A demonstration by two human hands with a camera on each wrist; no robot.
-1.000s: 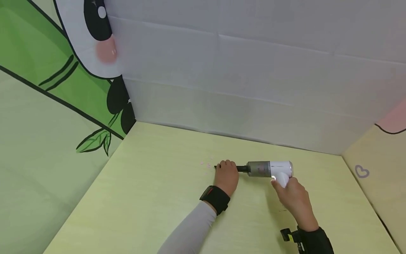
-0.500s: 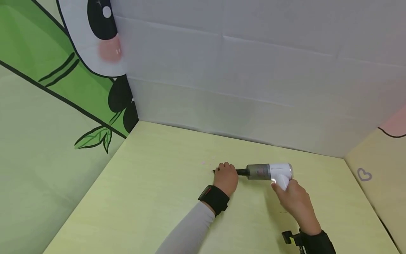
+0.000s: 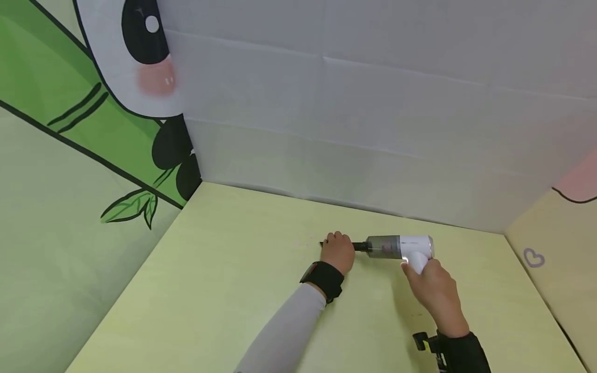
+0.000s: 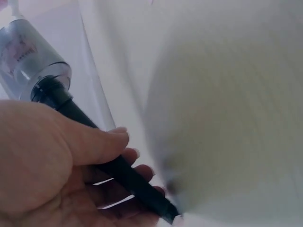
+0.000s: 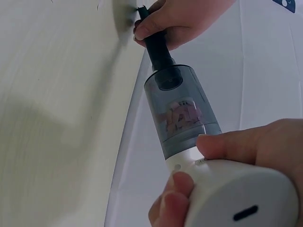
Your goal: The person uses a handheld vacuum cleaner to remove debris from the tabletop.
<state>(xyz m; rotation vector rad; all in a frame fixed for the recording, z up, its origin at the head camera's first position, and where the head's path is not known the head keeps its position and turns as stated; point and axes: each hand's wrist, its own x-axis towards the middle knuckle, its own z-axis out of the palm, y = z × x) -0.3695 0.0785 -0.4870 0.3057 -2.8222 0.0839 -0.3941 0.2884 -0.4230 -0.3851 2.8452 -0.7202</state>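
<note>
A small handheld vacuum (image 3: 398, 247) with a white body, a smoky clear dust cup (image 5: 182, 116) and a thin black nozzle (image 4: 118, 170) lies level just above the pale yellow-green table (image 3: 224, 290). My right hand (image 3: 431, 290) grips its white handle (image 5: 236, 194) from below. My left hand (image 3: 338, 252) curls round the black nozzle near its tip (image 3: 322, 243). Pink bits show inside the dust cup. A few faint pink specks (image 3: 300, 242) lie on the table left of the tip.
A white backdrop (image 3: 373, 129) rises behind the table. A green panel with bamboo and a cartoon panda (image 3: 135, 57) stands at the left, a pale side panel with a small heart (image 3: 533, 257) at the right. Both wrists wear black straps.
The nozzle tip and both hands have shifted slightly away from me towards the back wall. Fewer pink specks show on the table than a second ago.
</note>
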